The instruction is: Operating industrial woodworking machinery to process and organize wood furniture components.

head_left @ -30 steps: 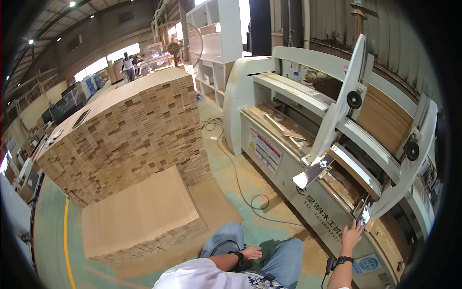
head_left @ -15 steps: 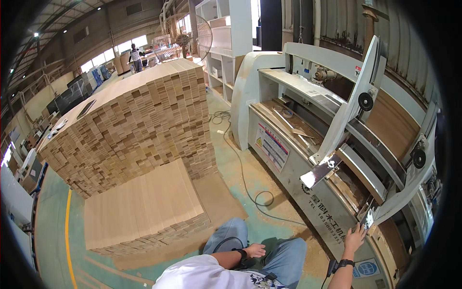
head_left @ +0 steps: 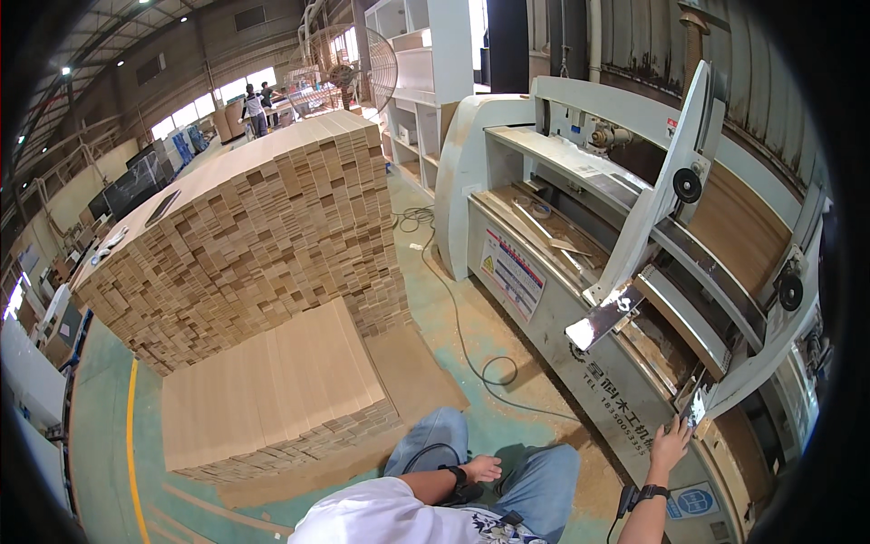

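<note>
Green floor (head_left: 426,304) is lying open between the low board stack (head_left: 272,385) and the woodworking machine (head_left: 555,328), with a black cable (head_left: 533,412) crossing it. The machine's front edge is running diagonally toward the right hand (head_left: 669,442). That hand is reaching forward, fingertips at a shiny metal plate (head_left: 696,408) on this edge; pinching or merely touching, cannot tell. Left hand (head_left: 484,469) is hovering between the knees, fingers loosely parted.

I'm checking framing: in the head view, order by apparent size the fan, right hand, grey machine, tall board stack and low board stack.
Largest to smallest, as they look:
1. Grey machine
2. Tall board stack
3. Low board stack
4. Fan, farther back
5. Right hand
</note>
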The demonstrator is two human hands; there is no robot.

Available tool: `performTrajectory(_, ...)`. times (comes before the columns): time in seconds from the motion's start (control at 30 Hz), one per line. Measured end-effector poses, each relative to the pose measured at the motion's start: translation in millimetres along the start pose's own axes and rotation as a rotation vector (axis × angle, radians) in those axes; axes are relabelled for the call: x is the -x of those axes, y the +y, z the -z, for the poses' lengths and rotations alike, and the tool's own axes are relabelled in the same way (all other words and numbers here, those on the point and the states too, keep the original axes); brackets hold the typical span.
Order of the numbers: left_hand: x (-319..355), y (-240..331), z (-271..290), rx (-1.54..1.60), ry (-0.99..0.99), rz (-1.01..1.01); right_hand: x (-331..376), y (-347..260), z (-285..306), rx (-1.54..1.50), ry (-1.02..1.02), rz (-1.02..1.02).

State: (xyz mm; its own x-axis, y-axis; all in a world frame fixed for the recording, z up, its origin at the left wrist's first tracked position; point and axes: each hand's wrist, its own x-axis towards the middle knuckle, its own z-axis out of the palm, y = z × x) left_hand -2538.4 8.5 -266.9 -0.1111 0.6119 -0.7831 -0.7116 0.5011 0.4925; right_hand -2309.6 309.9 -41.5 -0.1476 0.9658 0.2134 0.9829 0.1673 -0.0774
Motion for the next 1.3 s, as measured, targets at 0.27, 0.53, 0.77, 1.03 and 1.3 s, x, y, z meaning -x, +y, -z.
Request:
performTrajectory(0.27, -1.6, -0.6, 0.2, 0.000, -0.001, 0.006, 2.3, -3.3, 5.9, -0.007, -0.018, -0.015)
performTrajectory(0.53, -1.5, 0.7, -1.0, -0.008, 0.011, 0.014, 2.4, -3.8, 6.5, 0.016, -0.027, -0.013)
performTrajectory(0.77, -1.9, -0.3, -0.4, -0.023, 0.014, 0.008, 2.4, -3.1, 4.9, -0.009, -0.010, -0.011)
performTrajectory(1.03, 0.3, 0.1, -1.7, -0.016, 0.022, 0.000, 4.7, -4.8, 9.7, -0.001, -0.019, -0.015)
performTrajectory(1.3, 2.8, 2.1, -2.9, -0.025, 0.015, 0.003, 1.0, -0.8, 3.5, 0.002, -0.011, -0.008)
